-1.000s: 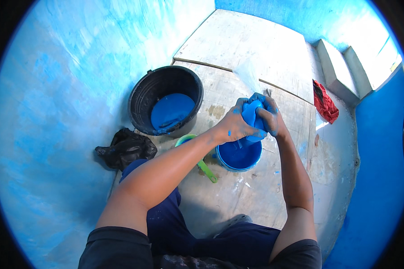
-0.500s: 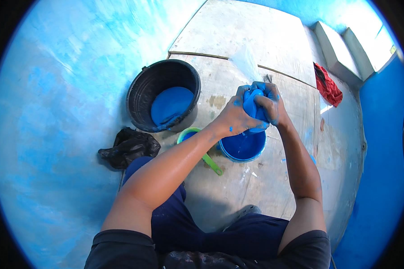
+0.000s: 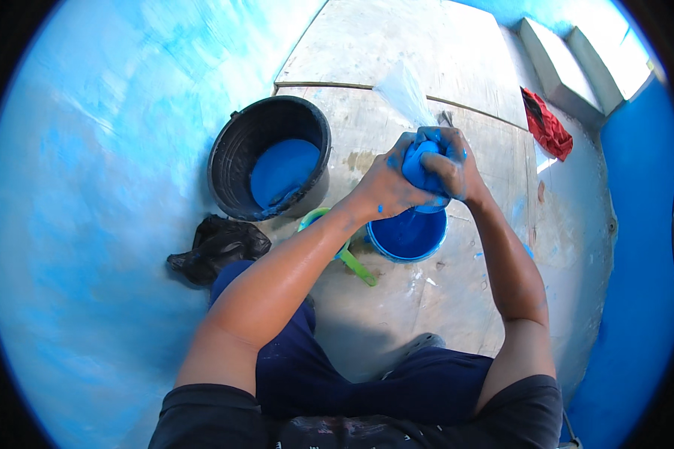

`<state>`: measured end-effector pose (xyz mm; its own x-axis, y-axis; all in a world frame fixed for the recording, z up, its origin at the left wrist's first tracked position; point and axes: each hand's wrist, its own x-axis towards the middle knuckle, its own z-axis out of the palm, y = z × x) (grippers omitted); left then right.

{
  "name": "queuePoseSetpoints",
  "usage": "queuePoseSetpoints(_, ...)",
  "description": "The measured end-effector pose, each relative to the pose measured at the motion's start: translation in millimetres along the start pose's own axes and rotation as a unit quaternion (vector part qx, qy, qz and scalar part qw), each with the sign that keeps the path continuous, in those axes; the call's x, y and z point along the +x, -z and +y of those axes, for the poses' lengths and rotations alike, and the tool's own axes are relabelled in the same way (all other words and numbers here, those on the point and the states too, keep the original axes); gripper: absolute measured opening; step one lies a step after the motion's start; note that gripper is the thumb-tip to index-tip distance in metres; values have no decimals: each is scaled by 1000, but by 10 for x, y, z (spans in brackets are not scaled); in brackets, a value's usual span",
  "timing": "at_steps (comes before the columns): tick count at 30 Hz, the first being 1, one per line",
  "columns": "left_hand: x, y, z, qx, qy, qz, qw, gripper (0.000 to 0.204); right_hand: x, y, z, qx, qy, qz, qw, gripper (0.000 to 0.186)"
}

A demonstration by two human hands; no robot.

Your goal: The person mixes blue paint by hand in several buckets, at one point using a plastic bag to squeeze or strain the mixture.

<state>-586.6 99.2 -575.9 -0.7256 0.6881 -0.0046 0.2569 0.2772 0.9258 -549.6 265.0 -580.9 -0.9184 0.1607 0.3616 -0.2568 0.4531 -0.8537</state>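
while the left grip [image 3: 394, 178] and right grip [image 3: 457, 166] clench a blue bundle [image 3: 421, 178] over the pail [image 3: 407, 260], smeared paint [image 3: 380, 209] could make it slip.

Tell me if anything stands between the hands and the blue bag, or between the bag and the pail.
Nothing visible does. The left hand and right hand clasp the bag directly, and no other thing shows between it and the pail. The green dipper lies to the pail's left.
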Motion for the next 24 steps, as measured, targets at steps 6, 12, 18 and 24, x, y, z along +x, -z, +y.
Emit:
queuePoseSetpoints(6, 15, -49, -16, -11, -37, 19, 999, 88, 35, 92, -186, 51, -13, -73, 996, 40)
queuePoseSetpoints(12, 1, -82, 15, -28, -43, 16, 999, 90, 31, 104, -198, 27, -18, -57, 998, 37)
queuePoseSetpoints(18, 25, -137, -141, 3, -14, 9, 1000, 87, 43, 34, -21, 18, -62, -79, 995, 26)
queuePoseSetpoints(24, 27, -192, -99, 2, 5, 22, 1000, 85, 6, 64, -139, 39, -61, -40, 997, 20)
